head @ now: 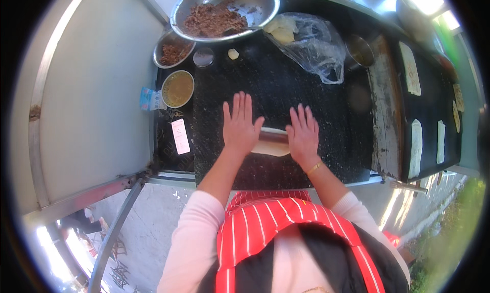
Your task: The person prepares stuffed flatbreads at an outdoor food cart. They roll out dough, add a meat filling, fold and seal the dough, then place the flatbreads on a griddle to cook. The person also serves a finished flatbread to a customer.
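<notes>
A brown rolling pin (276,137) lies crosswise over a flattened piece of pale dough (271,150) on the black speckled stone board. Over the pin's left end lies my left hand (240,126), palm down with the fingers stretched forward. My right hand (303,132) rests the same way at its right end, fingers extended. Both palms hide the pin's ends, and neither hand's fingers curl around it. Farther forward on the board sits a small lump of dough (233,54).
Ahead stand a large steel bowl of meat filling (214,19), a smaller filling bowl (174,53) and a plastic bag with dough (314,40). At left are a bowl of yellowish liquid (178,89) and a phone (180,136). Flat dough strips (415,147) lie on the dark griddle (428,113) at right.
</notes>
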`<state>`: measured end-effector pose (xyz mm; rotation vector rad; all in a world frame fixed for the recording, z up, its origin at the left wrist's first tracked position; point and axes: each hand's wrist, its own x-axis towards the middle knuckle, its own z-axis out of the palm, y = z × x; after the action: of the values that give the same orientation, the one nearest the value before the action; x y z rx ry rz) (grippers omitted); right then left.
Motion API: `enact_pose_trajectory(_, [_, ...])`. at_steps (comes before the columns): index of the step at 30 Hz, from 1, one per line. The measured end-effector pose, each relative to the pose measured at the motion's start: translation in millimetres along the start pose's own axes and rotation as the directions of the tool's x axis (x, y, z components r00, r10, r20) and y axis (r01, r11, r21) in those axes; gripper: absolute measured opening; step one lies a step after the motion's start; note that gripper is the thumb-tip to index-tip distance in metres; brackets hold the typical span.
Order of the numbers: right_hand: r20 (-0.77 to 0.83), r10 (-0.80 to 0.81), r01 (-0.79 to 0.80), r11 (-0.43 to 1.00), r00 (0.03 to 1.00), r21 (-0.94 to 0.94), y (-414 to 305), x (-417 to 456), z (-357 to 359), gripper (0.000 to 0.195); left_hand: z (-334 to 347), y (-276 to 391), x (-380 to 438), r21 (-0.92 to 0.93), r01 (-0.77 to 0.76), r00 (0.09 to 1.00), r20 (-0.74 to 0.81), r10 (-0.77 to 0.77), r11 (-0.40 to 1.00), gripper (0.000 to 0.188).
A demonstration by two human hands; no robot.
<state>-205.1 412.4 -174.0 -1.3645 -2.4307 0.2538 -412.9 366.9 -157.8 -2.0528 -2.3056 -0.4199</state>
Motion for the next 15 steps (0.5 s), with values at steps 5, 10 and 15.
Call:
enact_pose_trajectory(5, [0.140, 0.113, -0.110, 0.994, 0.984, -0.029, -10, -60, 5, 0.052, -17, 9, -75, -0.079, -0.016, 0.949, 0.313, 0.040, 0.997, 0.070])
enact_pose_trajectory(10, [-0.053, 0.148, -0.155, 0.975, 0.988, -0.159, -10, 30, 21, 0.059, -8, -6, 3, 0.091, -0.096, 0.992, 0.090, 0.088, 0.991, 0.071])
enact_pose_trajectory(15, [0.153, 0.079, -0.065, 0.993, 0.985, -0.094, -6, -44, 20, 0.059, -10, 0, -52, 0.035, -0.030, 0.966, 0.258, 0.020, 0.999, 0.072])
